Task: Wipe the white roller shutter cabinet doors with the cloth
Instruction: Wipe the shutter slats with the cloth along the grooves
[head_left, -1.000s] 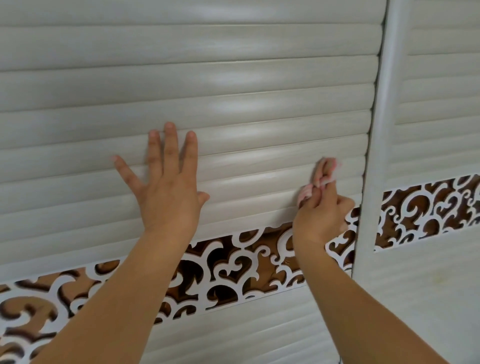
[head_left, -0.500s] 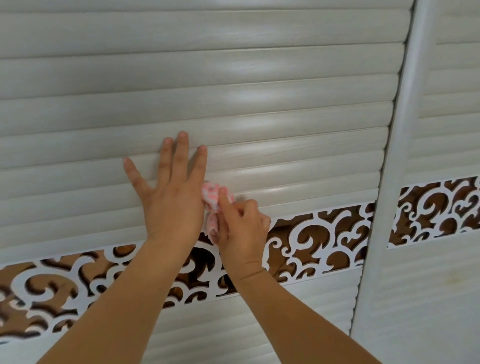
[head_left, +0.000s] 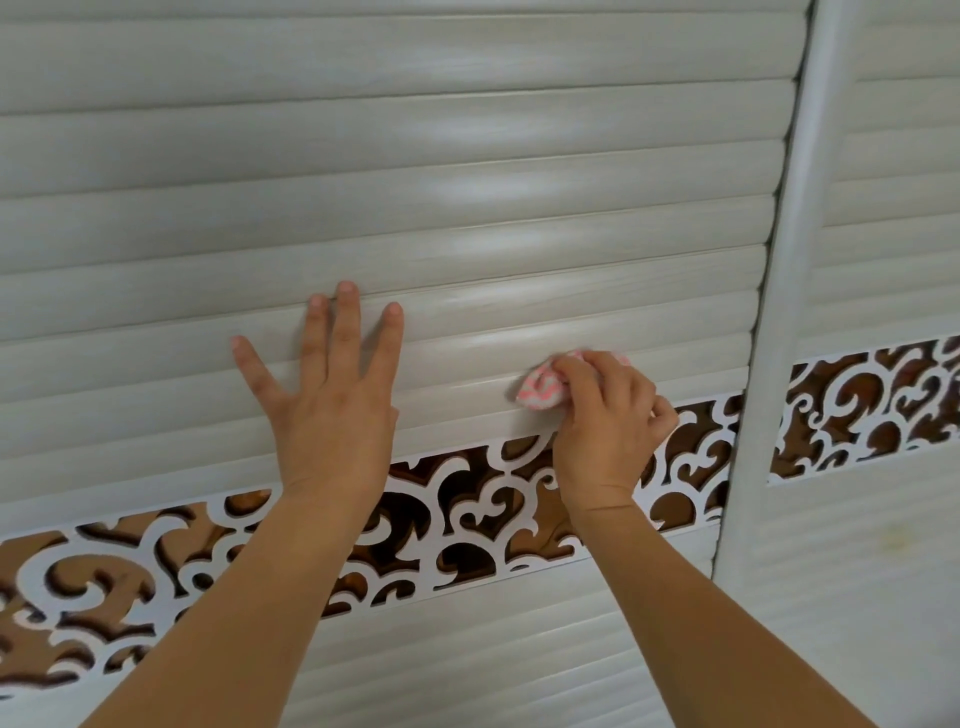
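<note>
The white roller shutter door (head_left: 467, 166) fills the view with its horizontal slats. My left hand (head_left: 332, 410) lies flat on the lower slats, fingers spread and straight. To its right, my right hand (head_left: 608, 431) grips a small bunched pink-and-white cloth (head_left: 543, 387) and presses it against a slat just above the carved band. Most of the cloth is hidden under the fingers.
A white scrollwork band over brown backing (head_left: 467, 509) runs across the door below both hands. A white vertical frame post (head_left: 774, 291) separates this door from a second slatted door (head_left: 898, 182) on the right. More slats (head_left: 467, 649) continue beneath the band.
My right hand with the cloth swept left until it met my left hand, then slid back right along the same slat. My left hand stayed flat on the door.
</note>
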